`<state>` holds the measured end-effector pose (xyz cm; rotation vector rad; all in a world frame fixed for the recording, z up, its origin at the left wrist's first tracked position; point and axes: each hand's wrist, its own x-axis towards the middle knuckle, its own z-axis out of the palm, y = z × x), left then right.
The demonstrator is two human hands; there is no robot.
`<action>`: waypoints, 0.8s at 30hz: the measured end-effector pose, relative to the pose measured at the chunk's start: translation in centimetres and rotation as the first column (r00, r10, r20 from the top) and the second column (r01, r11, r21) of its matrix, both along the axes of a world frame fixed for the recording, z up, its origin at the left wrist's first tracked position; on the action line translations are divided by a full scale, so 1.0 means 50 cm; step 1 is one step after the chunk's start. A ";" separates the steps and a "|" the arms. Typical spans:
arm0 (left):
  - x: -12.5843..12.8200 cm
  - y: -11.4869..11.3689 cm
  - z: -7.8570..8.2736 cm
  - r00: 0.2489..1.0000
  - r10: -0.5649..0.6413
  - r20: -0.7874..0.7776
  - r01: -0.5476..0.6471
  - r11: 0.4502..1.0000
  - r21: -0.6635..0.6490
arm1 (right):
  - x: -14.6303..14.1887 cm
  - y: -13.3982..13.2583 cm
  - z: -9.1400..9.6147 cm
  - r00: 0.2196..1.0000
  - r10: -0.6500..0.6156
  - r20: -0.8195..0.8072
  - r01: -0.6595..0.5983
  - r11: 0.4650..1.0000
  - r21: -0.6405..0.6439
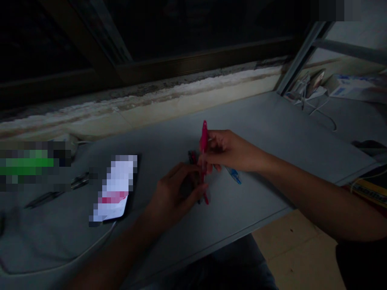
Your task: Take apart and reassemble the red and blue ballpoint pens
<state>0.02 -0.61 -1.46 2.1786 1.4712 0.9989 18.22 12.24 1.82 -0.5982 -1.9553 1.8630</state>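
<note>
A pink pen (204, 135) stands nearly upright in front of me, above the grey table. My right hand (231, 149) pinches its upper part between thumb and fingers. Lower down, my left hand (173, 191) closes its thumb and fingers round the same pen, whose pink lower end shows just below the thumb. A blue, clear-bodied pen (234, 176) lies on the table under my right hand, partly covered by it. Behind my left fingers is a small dark and red object (192, 156), possibly another pen; most of it is hidden.
On the left a lit phone (119, 189), blurred out, lies on the table with a white cable (87, 253) running from it. Dark pens (48, 197) lie further left. A metal post (298, 64) rises at the back right, near a white box (347, 86) and cables.
</note>
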 end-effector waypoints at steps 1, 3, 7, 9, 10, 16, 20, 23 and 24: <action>0.001 -0.001 0.000 1.000 0.017 0.008 -0.018 1.000 0.019 | -0.001 -0.001 0.000 1.000 0.008 -0.020 -0.008 1.000 -0.026; 0.001 -0.002 -0.004 0.997 0.068 0.020 -0.069 0.996 0.051 | 0.000 -0.003 0.004 1.000 0.015 -0.022 -0.015 1.000 -0.026; -0.001 -0.005 -0.014 0.988 0.144 0.054 -0.147 0.987 0.064 | 0.006 -0.003 0.016 0.997 -0.019 0.079 0.012 0.996 0.088; -0.002 -0.008 -0.017 0.987 0.147 0.069 -0.151 0.987 0.057 | 0.008 -0.004 0.019 0.993 -0.031 0.111 0.017 0.992 0.123; -0.002 -0.010 -0.017 0.987 0.144 0.074 -0.149 0.987 0.056 | 0.008 -0.004 0.019 0.993 -0.034 0.113 0.019 0.992 0.126; 0.003 -0.012 -0.009 0.995 0.101 -0.019 -0.097 0.984 0.150 | -0.001 -0.010 0.010 0.995 -0.030 0.094 0.023 0.997 0.076; 0.003 -0.007 -0.004 0.993 0.112 -0.043 -0.104 0.981 0.165 | -0.005 -0.012 0.012 0.992 -0.053 0.116 0.045 0.996 0.074; 0.001 -0.006 -0.004 0.990 0.142 0.024 -0.143 0.981 0.133 | -0.003 -0.012 0.017 0.992 -0.063 0.108 0.055 0.996 0.076; 0.000 -0.006 -0.005 0.988 0.151 0.045 -0.155 0.979 0.130 | -0.003 -0.012 0.018 0.992 -0.066 0.108 0.058 0.996 0.075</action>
